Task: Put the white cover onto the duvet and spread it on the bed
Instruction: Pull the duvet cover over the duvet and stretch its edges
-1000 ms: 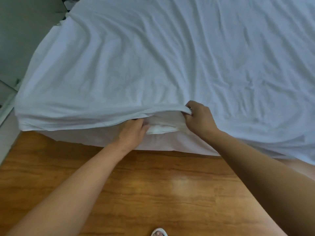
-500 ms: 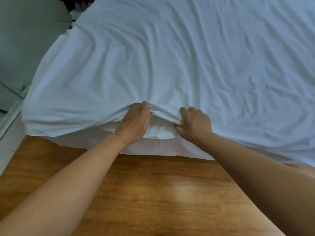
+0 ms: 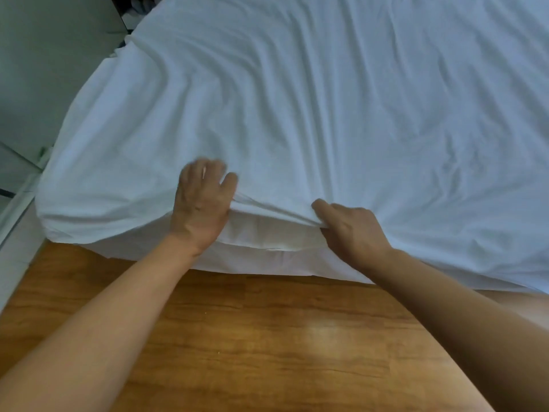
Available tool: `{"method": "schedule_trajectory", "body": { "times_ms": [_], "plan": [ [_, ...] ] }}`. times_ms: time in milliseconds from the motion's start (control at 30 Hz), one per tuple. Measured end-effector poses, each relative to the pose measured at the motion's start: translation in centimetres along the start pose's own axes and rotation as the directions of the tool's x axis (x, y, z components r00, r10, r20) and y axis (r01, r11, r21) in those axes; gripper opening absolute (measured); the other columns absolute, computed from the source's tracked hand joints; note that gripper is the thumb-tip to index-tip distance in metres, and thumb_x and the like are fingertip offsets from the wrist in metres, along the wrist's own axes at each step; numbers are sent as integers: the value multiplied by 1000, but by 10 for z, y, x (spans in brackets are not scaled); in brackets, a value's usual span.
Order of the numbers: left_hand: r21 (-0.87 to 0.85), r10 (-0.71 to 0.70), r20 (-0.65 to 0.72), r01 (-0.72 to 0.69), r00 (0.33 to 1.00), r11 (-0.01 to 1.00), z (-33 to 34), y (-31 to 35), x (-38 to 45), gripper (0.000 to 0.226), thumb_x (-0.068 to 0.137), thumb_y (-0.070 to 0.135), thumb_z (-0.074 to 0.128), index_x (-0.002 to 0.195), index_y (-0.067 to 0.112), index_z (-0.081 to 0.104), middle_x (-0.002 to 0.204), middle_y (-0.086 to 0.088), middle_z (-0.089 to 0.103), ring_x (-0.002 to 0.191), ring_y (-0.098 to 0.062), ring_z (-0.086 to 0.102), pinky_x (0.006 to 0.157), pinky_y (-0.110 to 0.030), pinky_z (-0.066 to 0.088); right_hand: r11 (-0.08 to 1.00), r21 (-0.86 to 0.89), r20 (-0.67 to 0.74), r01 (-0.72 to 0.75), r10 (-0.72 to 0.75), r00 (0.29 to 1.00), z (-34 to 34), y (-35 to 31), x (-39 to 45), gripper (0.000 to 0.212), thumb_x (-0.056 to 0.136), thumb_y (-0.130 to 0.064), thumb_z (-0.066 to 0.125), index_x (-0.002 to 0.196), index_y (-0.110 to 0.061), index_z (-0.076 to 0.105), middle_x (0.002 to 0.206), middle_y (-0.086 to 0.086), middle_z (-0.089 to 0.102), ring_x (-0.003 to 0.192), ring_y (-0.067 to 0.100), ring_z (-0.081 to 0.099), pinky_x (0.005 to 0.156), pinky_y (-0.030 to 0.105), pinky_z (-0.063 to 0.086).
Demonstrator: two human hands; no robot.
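Note:
The white cover (image 3: 326, 114) lies wrinkled across the whole bed, its near edge hanging over the foot end. In a gap at that edge a strip of the duvet (image 3: 267, 236) shows between my hands. My left hand (image 3: 202, 209) rests flat on top of the cover, fingers spread and blurred, at the left end of the gap. My right hand (image 3: 353, 230) pinches the cover's edge fold at the right end of the gap, thumb below and fingers on top.
A wooden floor (image 3: 267, 337) runs in front of the bed under my forearms. A grey-green wall or cabinet (image 3: 44, 69) stands to the left, with a pale sill (image 3: 15, 209) beside the bed's left corner. Dark items show at the far top left.
My left hand has come out from under the cover's edge and now lies flat on top of it. My right hand has shifted right along the edge, and the gap has widened.

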State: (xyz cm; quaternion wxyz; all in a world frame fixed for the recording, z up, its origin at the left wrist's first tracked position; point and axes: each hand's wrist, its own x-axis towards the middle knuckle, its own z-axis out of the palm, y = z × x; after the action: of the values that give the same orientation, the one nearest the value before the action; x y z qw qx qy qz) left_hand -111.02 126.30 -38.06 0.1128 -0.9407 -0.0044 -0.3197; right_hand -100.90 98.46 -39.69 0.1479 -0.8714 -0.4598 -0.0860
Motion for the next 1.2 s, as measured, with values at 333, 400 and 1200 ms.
{"method": "schedule_trajectory", "body": {
  "times_ms": [333,400,1200],
  "plan": [
    [-234,75,647,104,758,967,9,9,-111,48,37,-20,66,71,13,56,62,-2,50,53,-23,49,45,-26,32,994,-106,385,32,12,923,55,-16,-52,42,55,-10,87,79,-20,53,43,-4,29,30,21,27,35,23,12],
    [-216,78,689,101,720,971,14,7,-119,48,41,-17,67,75,14,56,67,-2,52,58,-23,52,47,-28,36,988,-155,405,3,61,912,64,-16,-48,31,70,-17,82,88,-20,56,51,-1,50,39,26,50,38,28,29],
    [-416,-449,717,844,533,337,11,-218,-271,44,93,65,51,98,23,64,84,9,64,74,-4,56,72,-33,47,752,-4,881,-660,315,354,146,-271,76,48,93,-70,50,108,-25,58,117,0,67,101,15,66,81,28,52]
  ]
}}
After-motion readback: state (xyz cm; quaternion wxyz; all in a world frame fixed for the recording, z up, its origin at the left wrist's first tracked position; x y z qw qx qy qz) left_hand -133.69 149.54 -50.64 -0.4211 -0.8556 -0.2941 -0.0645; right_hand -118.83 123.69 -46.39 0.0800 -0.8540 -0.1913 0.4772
